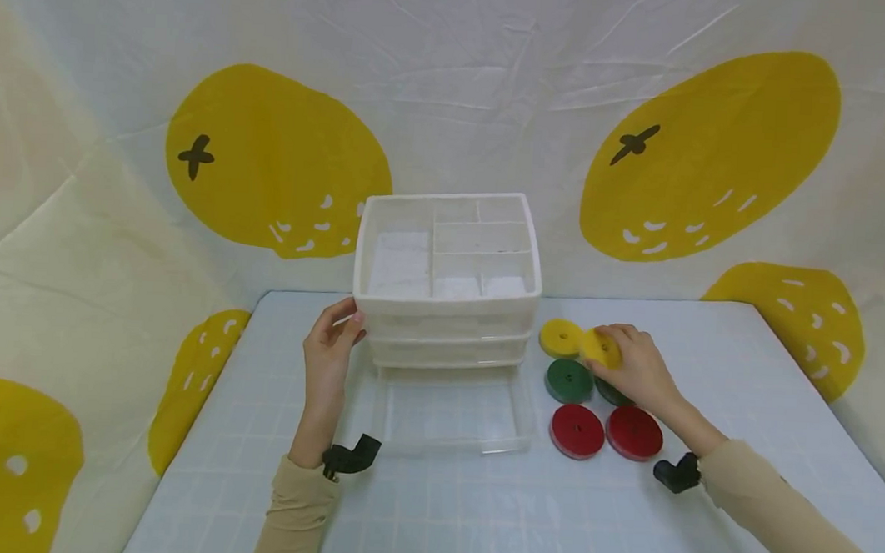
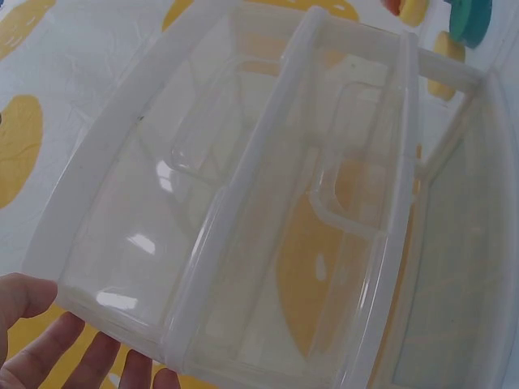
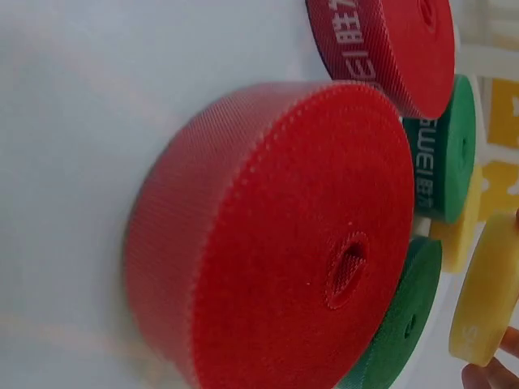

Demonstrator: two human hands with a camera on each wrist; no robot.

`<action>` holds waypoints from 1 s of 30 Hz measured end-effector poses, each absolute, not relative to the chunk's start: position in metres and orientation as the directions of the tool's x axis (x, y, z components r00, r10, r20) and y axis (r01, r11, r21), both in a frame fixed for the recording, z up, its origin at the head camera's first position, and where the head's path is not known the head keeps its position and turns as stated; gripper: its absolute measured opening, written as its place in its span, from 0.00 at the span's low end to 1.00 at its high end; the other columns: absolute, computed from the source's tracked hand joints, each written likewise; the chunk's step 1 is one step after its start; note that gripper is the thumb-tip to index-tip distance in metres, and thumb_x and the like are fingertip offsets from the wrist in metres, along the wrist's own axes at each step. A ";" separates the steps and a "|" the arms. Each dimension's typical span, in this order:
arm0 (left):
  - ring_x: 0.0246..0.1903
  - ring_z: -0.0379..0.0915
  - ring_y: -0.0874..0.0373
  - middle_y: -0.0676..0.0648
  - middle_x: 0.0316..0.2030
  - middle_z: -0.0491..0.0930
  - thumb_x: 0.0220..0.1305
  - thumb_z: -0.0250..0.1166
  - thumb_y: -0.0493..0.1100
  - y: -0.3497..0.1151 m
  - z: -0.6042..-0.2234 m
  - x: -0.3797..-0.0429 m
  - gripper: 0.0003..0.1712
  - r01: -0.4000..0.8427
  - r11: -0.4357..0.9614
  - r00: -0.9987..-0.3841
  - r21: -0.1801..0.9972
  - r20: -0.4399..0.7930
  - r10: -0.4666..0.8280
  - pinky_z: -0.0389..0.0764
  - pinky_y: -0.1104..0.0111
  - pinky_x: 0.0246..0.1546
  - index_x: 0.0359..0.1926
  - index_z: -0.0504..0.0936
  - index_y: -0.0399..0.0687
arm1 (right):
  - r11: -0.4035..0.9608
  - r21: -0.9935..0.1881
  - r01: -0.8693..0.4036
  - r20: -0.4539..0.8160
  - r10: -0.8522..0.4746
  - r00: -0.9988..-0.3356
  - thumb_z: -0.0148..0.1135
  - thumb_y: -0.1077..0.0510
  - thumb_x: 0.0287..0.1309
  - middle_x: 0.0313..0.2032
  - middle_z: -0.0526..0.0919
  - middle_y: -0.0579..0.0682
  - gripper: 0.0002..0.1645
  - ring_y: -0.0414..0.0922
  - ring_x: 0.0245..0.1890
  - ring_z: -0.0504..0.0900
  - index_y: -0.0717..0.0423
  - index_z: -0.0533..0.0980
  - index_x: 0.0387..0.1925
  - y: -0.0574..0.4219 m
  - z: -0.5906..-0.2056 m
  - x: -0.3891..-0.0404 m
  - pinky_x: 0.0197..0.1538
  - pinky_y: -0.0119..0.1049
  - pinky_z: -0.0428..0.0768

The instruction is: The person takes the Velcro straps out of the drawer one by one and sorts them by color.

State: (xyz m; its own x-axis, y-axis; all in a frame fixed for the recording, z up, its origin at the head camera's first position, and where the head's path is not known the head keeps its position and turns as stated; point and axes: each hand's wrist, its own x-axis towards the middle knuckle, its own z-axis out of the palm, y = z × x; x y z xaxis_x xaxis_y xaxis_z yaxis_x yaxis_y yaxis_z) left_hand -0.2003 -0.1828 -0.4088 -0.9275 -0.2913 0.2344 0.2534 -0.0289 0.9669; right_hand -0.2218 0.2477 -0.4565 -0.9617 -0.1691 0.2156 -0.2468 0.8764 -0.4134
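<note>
A white drawer organizer (image 1: 451,310) stands mid-table, its clear bottom drawer (image 1: 450,410) pulled out toward me. My left hand (image 1: 330,333) holds the organizer's left front corner; in the left wrist view the thumb lies at the front edge, with the fingers (image 2: 96,361) along the side. To the right, my right hand (image 1: 636,366) pinches a yellow roll of fabric tape (image 3: 485,292), tilted up beside another yellow roll (image 1: 557,338). Below these are a green roll (image 1: 568,382) and a second green one (image 1: 611,391) partly hidden by the hand. Two red rolls (image 1: 577,432) lie nearest me.
The organizer's top tray (image 1: 402,258) is divided into several compartments. Two more drawers (image 2: 268,227) sit closed above the pulled-out one. A pale checked cloth covers the table (image 1: 475,520), and a fruit-print curtain (image 1: 490,78) hangs behind it.
</note>
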 end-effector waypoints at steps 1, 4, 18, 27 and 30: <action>0.43 0.77 0.60 0.54 0.47 0.78 0.63 0.65 0.45 -0.183 -0.409 -0.200 0.19 0.254 -0.028 -0.927 0.967 0.235 -0.292 0.83 0.67 0.50 0.54 0.79 0.45 | 0.877 -0.421 -0.234 0.205 -0.159 -0.966 0.69 0.53 0.52 0.57 0.71 0.68 0.36 0.63 0.52 0.68 0.64 0.69 0.60 0.248 -0.457 -0.225 0.52 0.61 0.75; 0.43 0.77 0.60 0.54 0.47 0.78 0.63 0.65 0.45 -0.184 -0.409 -0.200 0.19 0.258 -0.030 -0.926 0.966 0.239 -0.291 0.82 0.66 0.51 0.54 0.79 0.45 | 0.877 -0.435 -0.204 0.188 -0.133 -0.973 0.68 0.53 0.53 0.58 0.70 0.68 0.36 0.64 0.53 0.66 0.64 0.68 0.61 0.250 -0.459 -0.233 0.54 0.62 0.73; 0.42 0.77 0.60 0.54 0.46 0.78 0.63 0.65 0.45 -0.184 -0.411 -0.202 0.19 0.256 -0.035 -0.928 0.966 0.236 -0.288 0.82 0.66 0.51 0.54 0.79 0.44 | 0.878 -0.471 -0.085 0.098 -0.044 -0.994 0.65 0.50 0.57 0.59 0.67 0.70 0.38 0.66 0.55 0.64 0.66 0.65 0.63 0.265 -0.470 -0.257 0.58 0.66 0.70; 0.44 0.75 0.58 0.53 0.47 0.78 0.63 0.65 0.46 -0.184 -0.411 -0.201 0.19 0.272 -0.031 -0.928 0.962 0.253 -0.273 0.82 0.64 0.52 0.53 0.79 0.45 | 0.866 -0.499 -0.043 0.059 -0.016 -0.998 0.61 0.45 0.59 0.59 0.67 0.70 0.40 0.66 0.55 0.63 0.65 0.63 0.64 0.273 -0.475 -0.265 0.56 0.65 0.71; 0.44 0.75 0.58 0.53 0.47 0.78 0.63 0.65 0.46 -0.184 -0.412 -0.202 0.19 0.272 -0.031 -0.928 0.962 0.254 -0.274 0.82 0.65 0.51 0.54 0.79 0.45 | 0.866 -0.500 -0.026 0.044 -0.005 -0.999 0.61 0.44 0.59 0.59 0.66 0.71 0.40 0.66 0.55 0.63 0.65 0.63 0.64 0.274 -0.478 -0.268 0.56 0.65 0.71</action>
State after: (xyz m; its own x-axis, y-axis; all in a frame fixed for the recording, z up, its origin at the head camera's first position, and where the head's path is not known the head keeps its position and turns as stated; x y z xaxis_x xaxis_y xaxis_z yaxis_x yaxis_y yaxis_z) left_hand -0.2015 -0.1840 -0.4115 -0.9277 -0.2737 0.2538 0.2723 -0.0313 0.9617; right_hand -0.2678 0.2739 -0.4775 -0.9990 -0.0051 0.0441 -0.0265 0.8657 -0.4998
